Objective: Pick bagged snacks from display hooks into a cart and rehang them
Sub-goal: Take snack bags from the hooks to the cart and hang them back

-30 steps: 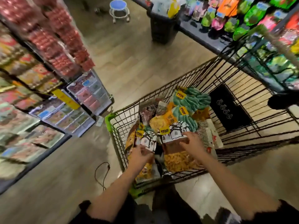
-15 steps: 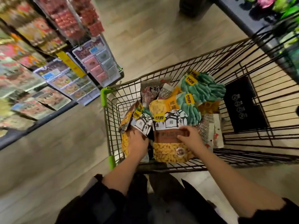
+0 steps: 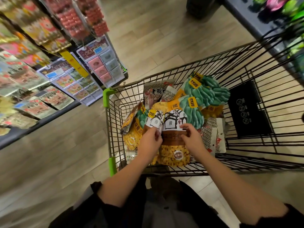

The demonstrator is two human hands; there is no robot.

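A wire shopping cart (image 3: 108, 129) with green corner guards stands in front of me, and several snack bags lie piled in its near end. On top lies a brown and yellow nut bag (image 3: 172, 152) with white house drawings on its header. My right hand (image 3: 191, 139) pinches its upper right part. A second bag of the same kind (image 3: 155, 120) lies beside it, and my left hand (image 3: 150, 143) grips it with curled fingers. Green bean bags (image 3: 207, 96) lie further in.
Display racks with hanging snack bags (image 3: 32, 102) run along the left of the aisle, with boxed packs (image 3: 102, 65) at the rack's end. Another shelf of goods (image 3: 292, 17) lines the far right. A dark sign (image 3: 246, 109) hangs in the cart.
Both hands have drawn closer together over the two house-print bags, and the left hand has risen to its bag's upper part. The view has moved nearer the cart.
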